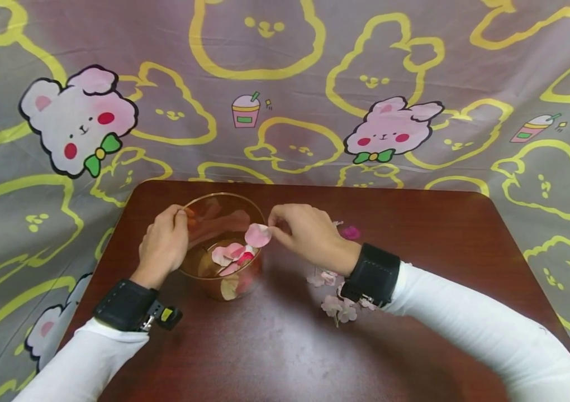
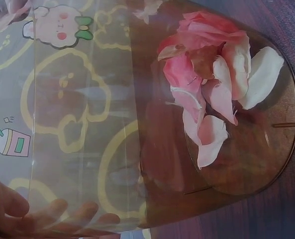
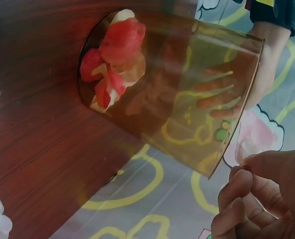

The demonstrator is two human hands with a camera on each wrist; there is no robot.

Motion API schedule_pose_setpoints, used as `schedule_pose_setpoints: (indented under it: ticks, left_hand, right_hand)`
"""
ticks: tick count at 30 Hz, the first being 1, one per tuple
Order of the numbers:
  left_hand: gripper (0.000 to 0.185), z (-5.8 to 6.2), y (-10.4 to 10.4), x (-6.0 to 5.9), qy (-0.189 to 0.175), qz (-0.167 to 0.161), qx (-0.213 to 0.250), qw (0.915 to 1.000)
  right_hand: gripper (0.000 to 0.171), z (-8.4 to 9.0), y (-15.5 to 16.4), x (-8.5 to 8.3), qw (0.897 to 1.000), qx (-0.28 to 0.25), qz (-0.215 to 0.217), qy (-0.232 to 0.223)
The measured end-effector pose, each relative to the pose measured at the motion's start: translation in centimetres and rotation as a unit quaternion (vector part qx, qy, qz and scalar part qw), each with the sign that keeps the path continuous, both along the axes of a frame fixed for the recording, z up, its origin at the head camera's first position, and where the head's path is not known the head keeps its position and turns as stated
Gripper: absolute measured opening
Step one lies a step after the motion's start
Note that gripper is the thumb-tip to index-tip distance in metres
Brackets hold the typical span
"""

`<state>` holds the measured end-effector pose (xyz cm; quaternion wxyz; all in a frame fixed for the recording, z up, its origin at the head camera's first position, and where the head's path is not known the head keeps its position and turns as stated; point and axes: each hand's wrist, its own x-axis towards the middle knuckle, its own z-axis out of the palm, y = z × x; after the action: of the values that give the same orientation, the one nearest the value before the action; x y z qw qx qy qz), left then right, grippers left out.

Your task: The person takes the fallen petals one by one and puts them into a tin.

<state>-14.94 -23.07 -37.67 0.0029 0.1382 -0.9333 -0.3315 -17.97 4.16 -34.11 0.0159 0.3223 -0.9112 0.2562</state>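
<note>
Amber glass bowl (image 1: 224, 245) stands centre-left of head view on dark wood worktop (image 1: 285, 346). Left hand (image 1: 164, 243) grips bowl's left wall, fingers curled round rim. Right hand (image 1: 305, 231) pinches pink petal (image 1: 257, 235) over bowl's right rim. Heap of pink and white petals (image 2: 212, 89) lies on bowl's bottom. Loose blossoms (image 1: 337, 306) lie on worktop just below right wrist. Cartoon-rabbit cloth (image 1: 84, 120) fills upper frame.
</note>
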Motion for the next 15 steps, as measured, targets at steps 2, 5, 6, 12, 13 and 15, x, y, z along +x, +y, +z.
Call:
schedule_pose_setpoints:
  ticks: [2, 5, 6, 12, 13, 15]
  left_hand:
    - [0.052, -0.1, 0.0, 0.0, 0.001, -0.001, 0.000, 1.0000]
    - [0.052, -0.1, 0.0, 0.0, 0.004, 0.000, 0.001, 1.0000]
    - [0.052, -0.1, 0.0, 0.0, 0.005, 0.001, 0.001, 1.0000]
    - [0.053, 0.0, 0.0, -0.1, 0.007, 0.000, 0.000, 1.0000]
    - [0.053, 0.0, 0.0, -0.1, 0.008, 0.000, 0.000, 1.0000]
    - [0.053, -0.1, 0.0, 0.0, 0.010, 0.000, 0.000, 0.9999]
  right_hand:
    - [0.007, -0.1, -0.3, 0.1, 1.000, -0.001, 0.005, 0.000]
    - [0.008, -0.2, -0.8, 0.2, 1.000, -0.001, 0.009, 0.000]
    - [0.008, -0.2, -0.9, 0.2, 1.000, 0.000, 0.009, 0.000]
    - [0.008, -0.5, -1.2, 0.3, 1.000, 0.012, 0.015, 0.003]
    - [0.008, -0.6, -1.2, 0.3, 1.000, 0.012, 0.014, 0.003]
    - [0.009, -0.7, -0.9, 0.3, 1.000, 0.010, 0.013, 0.003]
